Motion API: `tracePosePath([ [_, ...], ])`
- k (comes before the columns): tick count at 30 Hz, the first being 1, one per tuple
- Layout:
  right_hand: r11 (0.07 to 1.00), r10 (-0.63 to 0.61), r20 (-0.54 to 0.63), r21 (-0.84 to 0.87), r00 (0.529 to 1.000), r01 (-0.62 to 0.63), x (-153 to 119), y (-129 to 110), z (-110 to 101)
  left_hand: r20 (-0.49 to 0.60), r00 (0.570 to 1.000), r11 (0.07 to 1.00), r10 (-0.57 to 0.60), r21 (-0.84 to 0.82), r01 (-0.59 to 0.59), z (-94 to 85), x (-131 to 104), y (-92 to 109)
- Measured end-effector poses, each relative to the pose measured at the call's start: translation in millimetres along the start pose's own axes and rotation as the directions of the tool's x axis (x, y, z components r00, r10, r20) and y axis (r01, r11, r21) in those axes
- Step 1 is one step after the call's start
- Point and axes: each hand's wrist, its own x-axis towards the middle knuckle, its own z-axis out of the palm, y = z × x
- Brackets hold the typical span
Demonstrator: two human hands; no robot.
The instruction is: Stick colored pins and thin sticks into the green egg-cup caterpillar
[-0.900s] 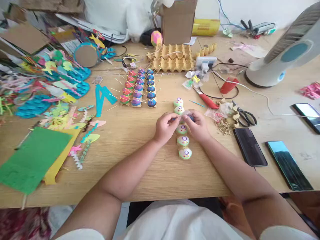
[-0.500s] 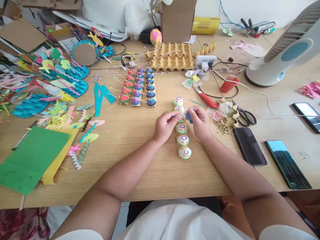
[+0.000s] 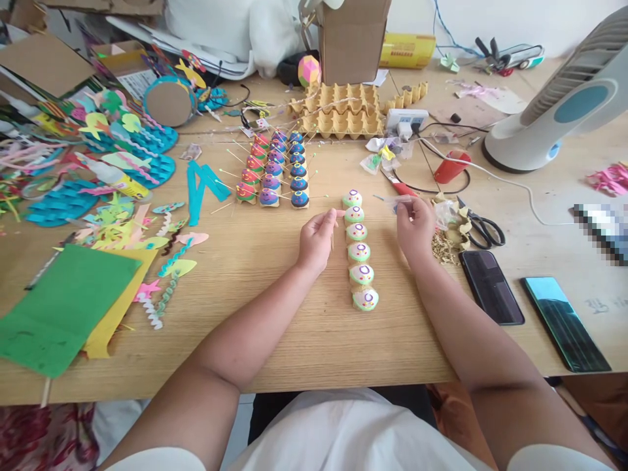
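Note:
A strip of egg-carton cups (image 3: 359,251), painted white and green with purple rings and small coloured dots, runs front to back between my hands. Left of its far end, my left hand (image 3: 316,241) is closed, and the tips of a few thin wooden sticks (image 3: 332,244) poke out below its fingers. On the other side, my right hand (image 3: 416,226) pinches a small clear plastic bag (image 3: 391,200). Neither hand touches the strip. Further back stand three painted rows: red-and-green cups (image 3: 249,176), purple cups (image 3: 270,182) and dark blue cups (image 3: 299,183), with thin sticks poking out sideways.
Scissors (image 3: 483,226), wood scraps (image 3: 444,247) and two phones (image 3: 492,286) lie to the right, with a fan (image 3: 530,134) behind. Egg trays (image 3: 341,121) sit at the back. Green paper (image 3: 69,307), a glue bottle (image 3: 115,180) and paper cut-outs crowd the left.
My hands were together over the strip with the plastic between them. They have moved apart: the left slightly left with the sticks, the right to the right with the bag.

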Motion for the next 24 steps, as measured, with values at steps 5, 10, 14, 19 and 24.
tracePosePath([
  [5, 0.989, 0.056, 0.094, -0.141, 0.994, -0.042, 0.5, 12.4, -0.9, -0.062, 0.997, 0.998, 0.051, -0.025, -0.052, 0.9, 1.1, 4.0],
  [10, 0.947, -0.102, 0.036, -0.301, 0.994, 0.108, -2.1, 14.0, -1.6, -0.144, 0.986, 0.995, 0.081, -0.043, -0.088, -1.0, 4.7, 4.9],
  [14, 0.944, -0.219, 0.029, -0.248, 0.975, 0.219, -8.1, -0.7, -2.2, -0.133, 0.987, 0.995, 0.089, -0.023, -0.093, -1.4, 4.6, 3.0],
  [19, 0.925, -0.349, 0.078, -0.130, 0.934, 0.357, -23.8, -32.9, -4.2, -0.050, 0.988, 0.989, 0.147, 0.034, -0.145, 0.1, -1.3, 1.4],
  [24, 0.894, -0.431, 0.226, -0.026, 0.873, 0.448, -38.1, -50.3, -4.3, 0.150, 0.975, 0.975, 0.164, 0.123, -0.183, 2.3, -14.8, 9.1],
])
